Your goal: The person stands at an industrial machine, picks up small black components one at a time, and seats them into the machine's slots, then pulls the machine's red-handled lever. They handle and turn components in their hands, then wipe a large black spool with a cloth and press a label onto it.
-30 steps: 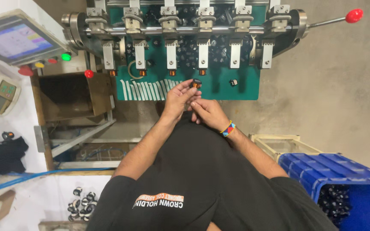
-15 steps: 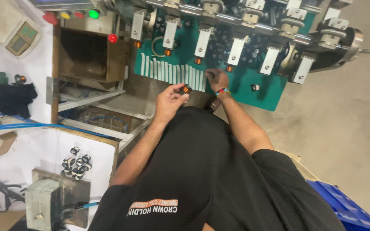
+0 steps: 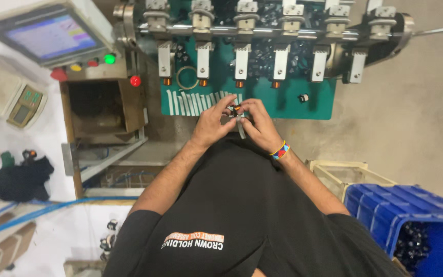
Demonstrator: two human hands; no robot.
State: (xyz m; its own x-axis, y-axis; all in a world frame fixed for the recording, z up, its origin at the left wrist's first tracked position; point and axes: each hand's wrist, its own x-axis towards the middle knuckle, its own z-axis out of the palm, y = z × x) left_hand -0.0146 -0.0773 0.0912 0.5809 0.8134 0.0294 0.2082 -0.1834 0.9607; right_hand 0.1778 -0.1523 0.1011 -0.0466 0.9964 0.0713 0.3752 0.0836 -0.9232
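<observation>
Fingertips of both hands pinch together over one small part, right at the near edge of the green plate (image 3: pixel 283 105). The left hand (image 3: pixel 212 122) comes in from the left with thumb and forefinger closed on a small dark coil piece with an orange tip (image 3: pixel 237 109); the right hand (image 3: pixel 258 123) meets it from the other side, fingers curled shut around the same piece and around a pale flat strip (image 3: pixel 241 128) that hangs down and toward the body from between the fingers. The strip's long axis runs roughly away from the plate, near upright in this view, tilted slightly. Neither hand is nearer; both touch the piece, and it sits between them, just off the plate's near edge.

Outward from there: a row of similar pale strips (image 3: pixel 196 102) lies on the plate just left of the hands, side by side, long axes pointing away from the person. Above, a row of clamp stations (image 3: pixel 242 59) hangs over the plate, several with orange-tipped coils below them. A loose wire ring (image 3: pixel 185 77) rests near the plate's far left. Far to the left, a control box with coloured buttons (image 3: pixel 93 64); at lower right, a blue crate (image 3: pixel 411 225), well apart.
</observation>
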